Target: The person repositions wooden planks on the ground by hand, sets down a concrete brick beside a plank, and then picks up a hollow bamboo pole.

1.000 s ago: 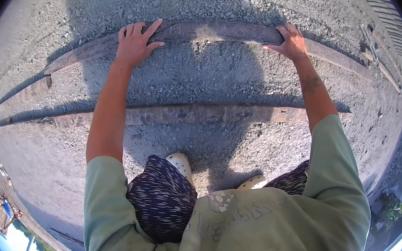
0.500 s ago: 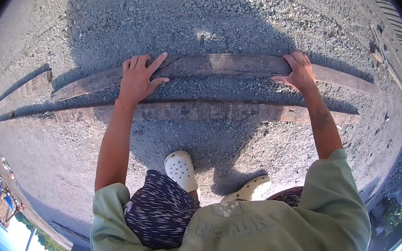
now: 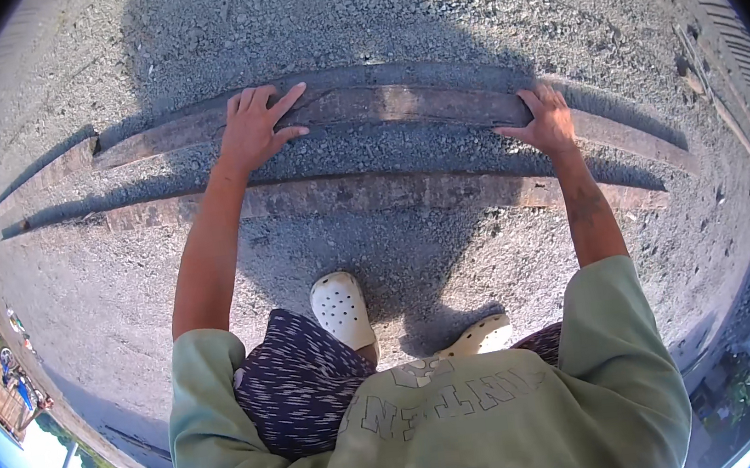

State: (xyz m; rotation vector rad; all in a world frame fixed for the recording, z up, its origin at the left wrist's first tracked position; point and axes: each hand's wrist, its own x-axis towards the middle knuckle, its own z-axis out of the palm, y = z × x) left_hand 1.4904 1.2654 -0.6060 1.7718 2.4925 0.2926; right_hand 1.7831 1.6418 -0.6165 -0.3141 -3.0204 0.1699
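- plainly largest, gravel ground (image 3: 426, 29) spreads around the boards.
- next, the farther weathered brown plank (image 3: 388, 103) sits beyond the nearer weathered plank (image 3: 334, 196), a strip of gravel between; it looks stiff, probably heavy, rough rather than slippery and not very fragile, so wide-set holds across both long edges should suit.
- its long axis runs left to right, the right end coming lower in view; some bowing is likely lens bend.
- left hand (image 3: 249, 139): open on the plank, fingers spread, thumb apart.
- right hand (image 3: 549, 125): on the plank toward its right end, thumb pointing left; cannot tell whether it grips.
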